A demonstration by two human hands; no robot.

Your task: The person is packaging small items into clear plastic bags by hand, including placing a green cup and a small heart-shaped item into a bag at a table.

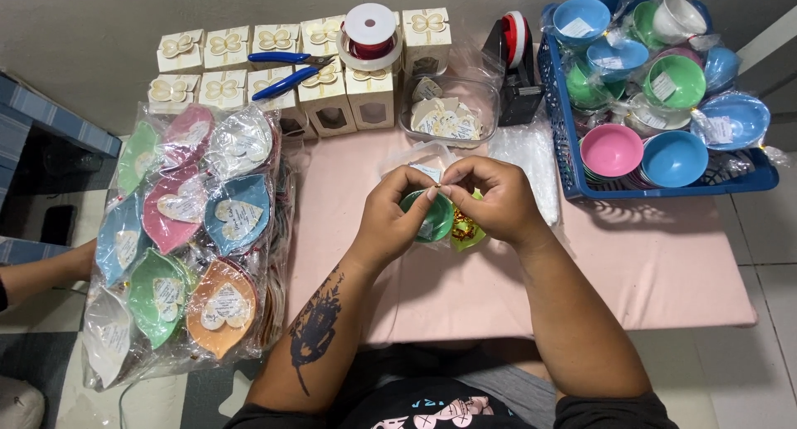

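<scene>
Over pink table [664,271], both hands [390,217] [498,201] pinching wrapped green bowl [432,221]; risking dropped bowl if grip slackens.

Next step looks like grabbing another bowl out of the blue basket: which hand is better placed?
Right hand, probably. The blue basket of bowls sits on its side, while the left hand cradles the green bowl and would have to cross over.
</scene>
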